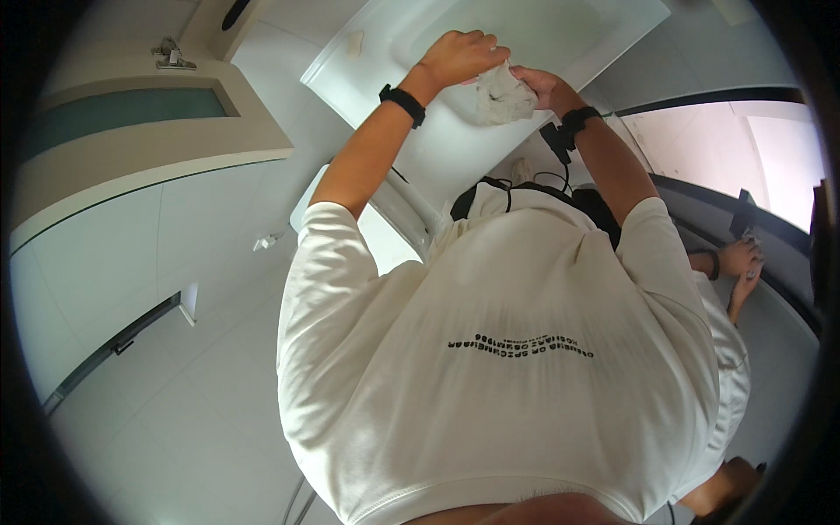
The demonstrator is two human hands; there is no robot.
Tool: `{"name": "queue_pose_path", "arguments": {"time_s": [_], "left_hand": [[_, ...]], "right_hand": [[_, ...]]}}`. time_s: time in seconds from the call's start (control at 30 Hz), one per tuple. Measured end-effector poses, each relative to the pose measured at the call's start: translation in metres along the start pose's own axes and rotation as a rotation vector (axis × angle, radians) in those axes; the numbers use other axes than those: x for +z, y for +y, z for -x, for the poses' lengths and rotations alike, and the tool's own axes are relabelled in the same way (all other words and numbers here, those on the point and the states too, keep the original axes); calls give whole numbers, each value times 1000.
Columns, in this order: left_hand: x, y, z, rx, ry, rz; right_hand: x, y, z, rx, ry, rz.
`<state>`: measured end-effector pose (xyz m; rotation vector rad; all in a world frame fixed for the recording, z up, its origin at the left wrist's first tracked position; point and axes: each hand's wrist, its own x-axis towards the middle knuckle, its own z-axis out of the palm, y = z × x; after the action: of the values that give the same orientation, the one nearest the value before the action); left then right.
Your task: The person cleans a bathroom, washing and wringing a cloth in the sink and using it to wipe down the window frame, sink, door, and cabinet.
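A wet-looking whitish cloth (504,97) with dark stains hangs between my two hands above a white bathtub (433,141). My left hand (464,58) grips its upper left part, the fingers curled over it. On the other side, my right hand (539,85) pinches the cloth's upper right edge. Both wrists wear black bands. Behind the hands, the tub's basin looks pale greenish; whether it holds water I cannot tell. A flat beige piece (355,44) lies on the tub's left rim.
A beige cabinet door (262,134) with a metal hinge (172,56) stands at upper left. Below my right wrist is a black device (558,141) with a cable. At right, a co-worker's hands (741,257) are by a dark window frame (702,190). A white fixture (387,239) stands beside my left arm.
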<state>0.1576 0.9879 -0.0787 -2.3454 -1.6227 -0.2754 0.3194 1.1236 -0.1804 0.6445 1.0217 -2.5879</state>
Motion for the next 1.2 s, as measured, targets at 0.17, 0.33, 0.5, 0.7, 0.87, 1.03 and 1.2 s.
{"name": "queue_pose_path", "arguments": {"time_s": [0.17, 0.33, 0.5, 0.7, 0.87, 1.03, 1.2], "left_hand": [[-8, -9, 3, 36, 50, -93], [-1, -14, 16, -32, -53, -51], [8, -16, 24, -120, -99, 7], [20, -8, 20, -300, -347, 44], [35, -5, 9, -664, -434, 327], [72, -9, 28, -771, -283, 620], [62, -1, 24, -991, -383, 1223]], "right_hand": [[39, 3, 4, -186, -202, 92], [76, -8, 14, -122, -30, 357], [109, -17, 22, -195, 224, 736], [96, -19, -8, -216, 631, 1560], [84, -24, -13, -257, 770, 1911], [82, -35, -13, -571, 576, 2240], [71, -40, -20, -551, 518, 2444]]}}
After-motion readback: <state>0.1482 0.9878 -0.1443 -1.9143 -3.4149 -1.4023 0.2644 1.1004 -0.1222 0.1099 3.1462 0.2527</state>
